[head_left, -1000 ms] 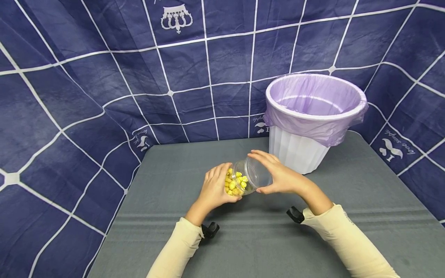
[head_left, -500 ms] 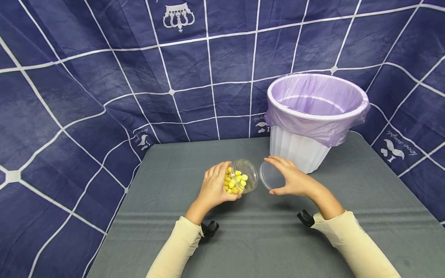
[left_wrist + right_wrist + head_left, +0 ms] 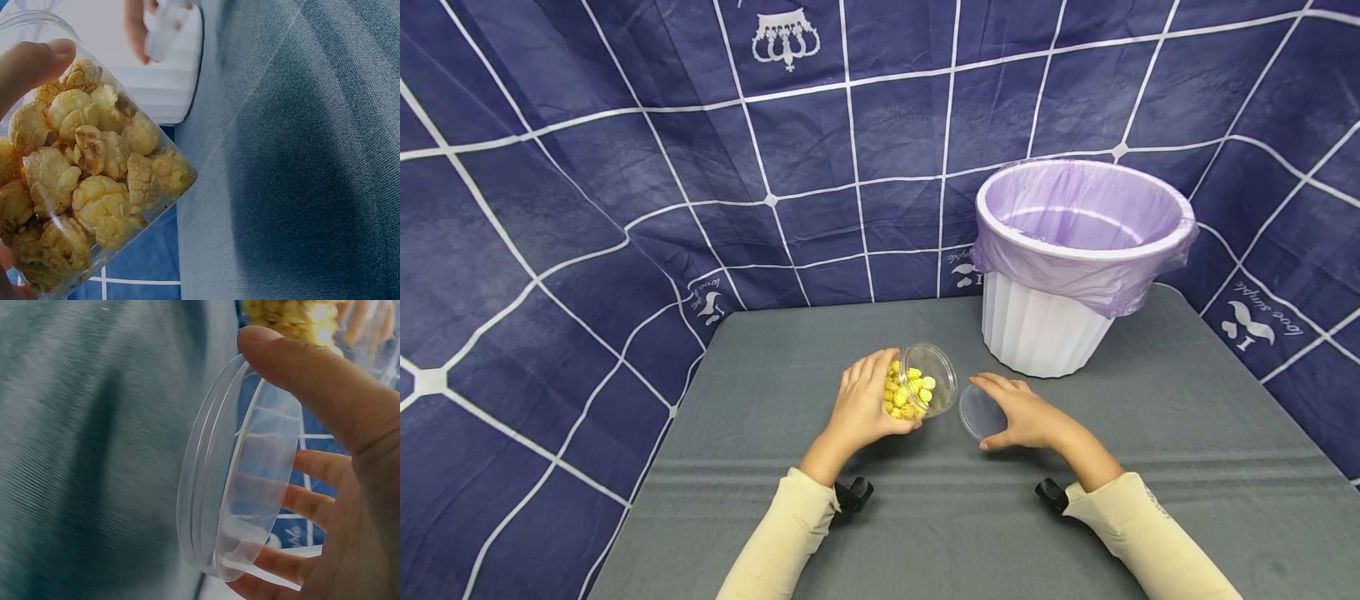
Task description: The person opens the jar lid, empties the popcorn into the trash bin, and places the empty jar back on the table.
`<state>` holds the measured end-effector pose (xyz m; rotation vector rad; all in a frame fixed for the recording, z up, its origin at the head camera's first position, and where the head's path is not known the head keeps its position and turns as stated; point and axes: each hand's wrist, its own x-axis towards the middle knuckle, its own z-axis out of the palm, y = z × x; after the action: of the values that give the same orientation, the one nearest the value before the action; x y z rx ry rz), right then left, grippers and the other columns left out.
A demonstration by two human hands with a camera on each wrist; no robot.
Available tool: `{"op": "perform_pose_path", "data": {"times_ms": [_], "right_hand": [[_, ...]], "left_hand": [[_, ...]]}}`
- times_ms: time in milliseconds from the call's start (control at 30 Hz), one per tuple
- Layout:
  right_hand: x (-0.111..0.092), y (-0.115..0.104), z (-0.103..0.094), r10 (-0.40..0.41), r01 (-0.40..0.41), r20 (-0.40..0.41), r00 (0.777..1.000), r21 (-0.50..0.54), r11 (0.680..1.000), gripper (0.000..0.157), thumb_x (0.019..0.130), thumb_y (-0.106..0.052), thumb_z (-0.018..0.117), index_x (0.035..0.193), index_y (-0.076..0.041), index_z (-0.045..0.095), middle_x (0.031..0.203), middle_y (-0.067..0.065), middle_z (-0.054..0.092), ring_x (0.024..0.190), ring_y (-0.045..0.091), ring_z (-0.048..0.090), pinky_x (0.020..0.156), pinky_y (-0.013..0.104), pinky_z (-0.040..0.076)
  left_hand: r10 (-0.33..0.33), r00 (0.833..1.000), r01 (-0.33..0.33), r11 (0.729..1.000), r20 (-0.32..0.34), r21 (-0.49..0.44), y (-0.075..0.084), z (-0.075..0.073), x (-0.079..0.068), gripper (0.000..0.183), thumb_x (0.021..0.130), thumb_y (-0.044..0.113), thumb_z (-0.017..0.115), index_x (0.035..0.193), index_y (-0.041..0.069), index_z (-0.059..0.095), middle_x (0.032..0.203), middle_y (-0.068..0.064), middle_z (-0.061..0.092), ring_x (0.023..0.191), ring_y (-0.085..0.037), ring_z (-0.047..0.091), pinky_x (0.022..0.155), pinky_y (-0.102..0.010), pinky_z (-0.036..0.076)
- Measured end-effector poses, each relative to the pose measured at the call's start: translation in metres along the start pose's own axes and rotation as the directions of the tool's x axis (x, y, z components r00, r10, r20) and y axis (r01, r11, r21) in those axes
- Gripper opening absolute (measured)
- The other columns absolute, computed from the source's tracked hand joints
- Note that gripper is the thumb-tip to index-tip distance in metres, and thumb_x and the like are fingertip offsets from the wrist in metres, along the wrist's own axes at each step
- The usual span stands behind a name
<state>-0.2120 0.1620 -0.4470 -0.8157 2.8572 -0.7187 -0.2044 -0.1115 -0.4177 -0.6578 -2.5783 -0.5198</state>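
My left hand (image 3: 862,402) grips a clear plastic jar (image 3: 936,375), tilted so its uncovered mouth faces right and up. Yellow popcorn (image 3: 904,393) fills the jar's lower part; in the left wrist view the popcorn pieces (image 3: 94,162) show through the wall, with the thumb across it. To the right, my right hand (image 3: 1026,414) holds a clear round lid (image 3: 981,412) by its rim, apart from the jar. Thumb and fingers span the lid (image 3: 240,475) in the right wrist view.
A white bin (image 3: 1037,325) lined with a purple bag (image 3: 1067,271) stands behind the right hand. Grey cloth (image 3: 775,367) covers the table. A blue curtain with white lines (image 3: 820,167) hangs around the back and sides.
The lid came off the jar's mouth and moved right with my right hand, then slightly down toward the table. My left hand and the jar stayed nearly still.
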Motion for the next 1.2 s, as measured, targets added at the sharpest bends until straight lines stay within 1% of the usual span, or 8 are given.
{"op": "perform_pose_path", "data": {"times_ms": [167, 400, 733, 933, 1033, 1100, 1200], "right_hand": [[0.000, 0.001, 0.012, 0.039, -0.040, 0.037, 0.999, 0.017, 0.999, 0.096, 0.058, -0.042, 0.080, 0.138, -0.015, 0.035, 0.141, 0.010, 0.037, 0.118, 0.040, 0.040, 0.091, 0.056, 0.039], [0.000, 0.000, 0.021, 0.052, -0.051, 0.050, 0.997, -0.017, 0.999, 0.094, 0.058, -0.042, 0.080, 0.137, -0.013, 0.038, 0.141, 0.012, 0.038, 0.115, 0.039, 0.042, 0.087, 0.055, 0.041], [0.000, 0.000, 0.029, 0.039, -0.035, 0.063, 0.997, -0.051, 0.998, 0.090, 0.059, -0.042, 0.079, 0.134, -0.010, 0.042, 0.139, 0.014, 0.040, 0.119, 0.041, 0.040, 0.094, 0.057, 0.034], [0.000, 0.002, 0.026, 0.052, -0.049, 0.078, 0.996, -0.036, 0.998, 0.091, 0.059, -0.045, 0.079, 0.135, -0.012, 0.041, 0.141, 0.016, 0.036, 0.122, 0.043, 0.036, 0.094, 0.060, 0.033], [-0.001, 0.003, 0.021, 0.054, -0.052, 0.080, 0.995, -0.021, 0.998, 0.088, 0.063, -0.046, 0.076, 0.135, -0.011, 0.041, 0.143, 0.018, 0.033, 0.125, 0.046, 0.033, 0.094, 0.062, 0.032], [0.000, 0.003, 0.017, 0.036, -0.035, 0.065, 0.997, -0.024, 0.999, 0.084, 0.067, -0.046, 0.073, 0.136, -0.010, 0.041, 0.144, 0.018, 0.031, 0.126, 0.046, 0.032, 0.095, 0.062, 0.031], [0.000, 0.002, 0.007, -0.014, 0.014, 0.019, 1.000, -0.037, 0.999, 0.077, 0.073, -0.045, 0.069, 0.135, -0.009, 0.041, 0.143, 0.020, 0.033, 0.127, 0.047, 0.032, 0.098, 0.061, 0.030]], "left_hand": [[-0.002, 1.000, 0.002, 1.000, 0.007, -0.003, 0.000, 0.001, -0.001, 0.102, 0.047, 0.052, 0.080, 0.132, 0.013, 0.036, 0.125, -0.009, 0.049, 0.113, -0.029, 0.046, 0.094, -0.044, 0.037], [-0.013, 1.000, 0.013, 1.000, 0.016, -0.008, -0.001, 0.000, -0.003, 0.103, 0.047, 0.052, 0.080, 0.132, 0.014, 0.036, 0.126, -0.009, 0.048, 0.113, -0.029, 0.046, 0.094, -0.044, 0.036], [-0.014, 1.000, 0.014, 1.000, 0.002, -0.006, -0.002, 0.000, -0.004, 0.104, 0.046, 0.052, 0.081, 0.131, 0.013, 0.037, 0.126, -0.009, 0.049, 0.112, -0.029, 0.046, 0.094, -0.044, 0.036], [-0.010, 1.000, 0.010, 1.000, -0.006, -0.008, -0.003, 0.001, -0.004, 0.105, 0.045, 0.052, 0.082, 0.131, 0.013, 0.037, 0.125, -0.009, 0.049, 0.112, -0.029, 0.047, 0.094, -0.044, 0.037], [-0.010, 1.000, 0.010, 1.000, -0.001, -0.011, -0.002, 0.000, -0.004, 0.104, 0.045, 0.052, 0.082, 0.131, 0.013, 0.037, 0.125, -0.009, 0.049, 0.112, -0.029, 0.046, 0.094, -0.044, 0.036], [-0.012, 1.000, 0.012, 1.000, 0.002, -0.011, -0.002, 0.000, -0.004, 0.104, 0.046, 0.052, 0.082, 0.131, 0.013, 0.037, 0.125, -0.009, 0.049, 0.112, -0.028, 0.046, 0.094, -0.044, 0.036], [-0.011, 1.000, 0.011, 1.000, 0.000, -0.008, -0.002, 0.001, -0.004, 0.104, 0.046, 0.052, 0.081, 0.131, 0.013, 0.037, 0.125, -0.009, 0.049, 0.112, -0.028, 0.047, 0.093, -0.043, 0.037]]}}
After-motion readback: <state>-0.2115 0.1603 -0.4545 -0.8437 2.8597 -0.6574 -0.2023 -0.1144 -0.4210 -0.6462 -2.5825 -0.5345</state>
